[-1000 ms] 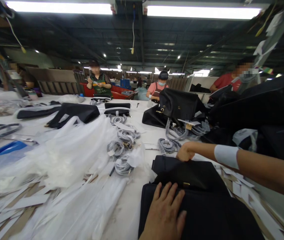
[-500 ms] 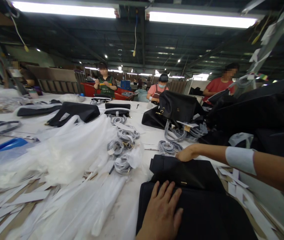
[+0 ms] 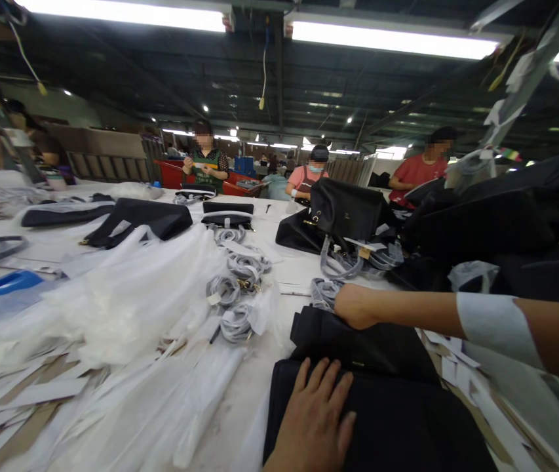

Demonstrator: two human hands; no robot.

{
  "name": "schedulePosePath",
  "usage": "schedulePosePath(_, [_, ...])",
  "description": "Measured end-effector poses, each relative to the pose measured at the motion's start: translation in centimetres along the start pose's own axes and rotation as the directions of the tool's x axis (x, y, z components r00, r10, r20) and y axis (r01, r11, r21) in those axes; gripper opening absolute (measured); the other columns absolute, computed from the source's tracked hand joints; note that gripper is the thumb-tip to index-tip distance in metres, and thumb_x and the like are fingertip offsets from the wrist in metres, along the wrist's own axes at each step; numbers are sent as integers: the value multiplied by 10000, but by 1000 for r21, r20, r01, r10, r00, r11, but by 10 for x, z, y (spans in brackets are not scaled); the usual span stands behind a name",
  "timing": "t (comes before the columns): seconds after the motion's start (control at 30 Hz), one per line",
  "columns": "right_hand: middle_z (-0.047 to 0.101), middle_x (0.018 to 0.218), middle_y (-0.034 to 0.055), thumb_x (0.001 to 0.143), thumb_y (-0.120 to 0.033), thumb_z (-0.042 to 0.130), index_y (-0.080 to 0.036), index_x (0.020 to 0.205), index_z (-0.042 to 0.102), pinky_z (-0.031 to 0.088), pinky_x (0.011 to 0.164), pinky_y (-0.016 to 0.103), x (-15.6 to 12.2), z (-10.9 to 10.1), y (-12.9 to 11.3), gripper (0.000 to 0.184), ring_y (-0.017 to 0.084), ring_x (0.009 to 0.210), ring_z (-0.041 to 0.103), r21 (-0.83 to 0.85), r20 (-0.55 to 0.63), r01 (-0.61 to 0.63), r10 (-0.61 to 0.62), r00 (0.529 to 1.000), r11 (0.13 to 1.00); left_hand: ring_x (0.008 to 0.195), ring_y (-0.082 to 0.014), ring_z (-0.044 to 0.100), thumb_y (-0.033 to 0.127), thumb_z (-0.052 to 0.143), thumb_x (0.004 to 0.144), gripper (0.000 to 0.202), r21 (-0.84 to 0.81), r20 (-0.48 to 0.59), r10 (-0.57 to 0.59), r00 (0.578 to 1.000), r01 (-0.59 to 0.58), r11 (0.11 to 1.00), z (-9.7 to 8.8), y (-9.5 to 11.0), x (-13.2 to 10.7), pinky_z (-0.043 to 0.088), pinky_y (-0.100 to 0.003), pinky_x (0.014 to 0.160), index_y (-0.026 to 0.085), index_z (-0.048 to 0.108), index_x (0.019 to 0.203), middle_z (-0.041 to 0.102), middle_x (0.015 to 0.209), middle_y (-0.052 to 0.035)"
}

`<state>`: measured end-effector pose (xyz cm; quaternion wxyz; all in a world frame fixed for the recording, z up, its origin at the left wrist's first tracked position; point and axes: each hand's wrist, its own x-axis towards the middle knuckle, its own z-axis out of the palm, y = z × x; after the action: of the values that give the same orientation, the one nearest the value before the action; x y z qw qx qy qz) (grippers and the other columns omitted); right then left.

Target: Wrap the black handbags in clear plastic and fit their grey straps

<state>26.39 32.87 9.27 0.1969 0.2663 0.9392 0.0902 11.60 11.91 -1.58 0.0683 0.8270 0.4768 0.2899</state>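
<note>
A black handbag (image 3: 397, 413) lies flat on the white table (image 3: 299, 265) right in front of me. My left hand (image 3: 314, 419) rests palm down on its near part, fingers stretched out and apart. My right hand (image 3: 355, 306) reaches over the bag's far edge, beside a coiled grey strap (image 3: 325, 290). Its fingers curl down behind the bag's flap and stay hidden, so what they grip cannot be made out. A white band (image 3: 498, 321) wraps my right forearm.
Clear plastic bags (image 3: 136, 295) pile up on the left, with several coiled grey straps (image 3: 237, 282) in the middle. More black bags (image 3: 345, 210) stand at the back and right (image 3: 505, 216). White paper strips (image 3: 18, 400) litter the table's near edges. Three people work at the far side.
My right hand has slid left along the bag's far edge and dipped behind the flap. The left hand stays flat on the bag. The view has shifted slightly.
</note>
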Motion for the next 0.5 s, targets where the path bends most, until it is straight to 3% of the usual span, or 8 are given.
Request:
schedulePosePath(0.1, [722, 737, 186, 750, -171, 643, -99, 723, 763, 482, 820, 438, -1, -13, 1, 142, 297, 780, 688, -85, 67, 106, -100, 993, 991, 1425, -251, 425, 500, 383, 1025, 517, 11, -10, 9, 1000, -9, 1000, 0, 0, 0, 297, -521, 1210, 318, 402, 1508, 450, 1556, -11])
schedulePosePath(0.23, [744, 811, 156, 736, -182, 636, -138, 729, 776, 343, 1055, 471, 1, -33, 10, 147, 293, 914, 672, -120, 87, 212, -202, 975, 970, 1421, -249, 430, 495, 398, 1021, 520, 44, -22, 16, 1000, -15, 999, -1, 0, 0, 307, -506, 1206, 314, 403, 1509, 453, 1555, -13])
schedulePosePath(0.33, [742, 761, 130, 763, -194, 619, -156, 739, 773, 412, 965, 441, 0, -45, 14, 161, 275, 828, 679, -118, 100, 189, -178, 979, 975, 1409, -256, 445, 490, 411, 1018, 520, 57, -29, 16, 999, -14, 998, 0, 0, 0, 316, -512, 1199, 308, 410, 1506, 469, 1543, -20])
schedulePosePath(0.5, [736, 765, 170, 759, -167, 658, -129, 840, 755, 458, 744, 387, -12, -60, -7, 132, 300, 776, 688, -136, 32, -6, 10, 999, 991, 1405, -262, 453, 488, 422, 1013, 507, 40, -37, -1, 999, 2, 999, 0, 1, 1, 330, -524, 1191, 319, 433, 1491, 489, 1528, -21])
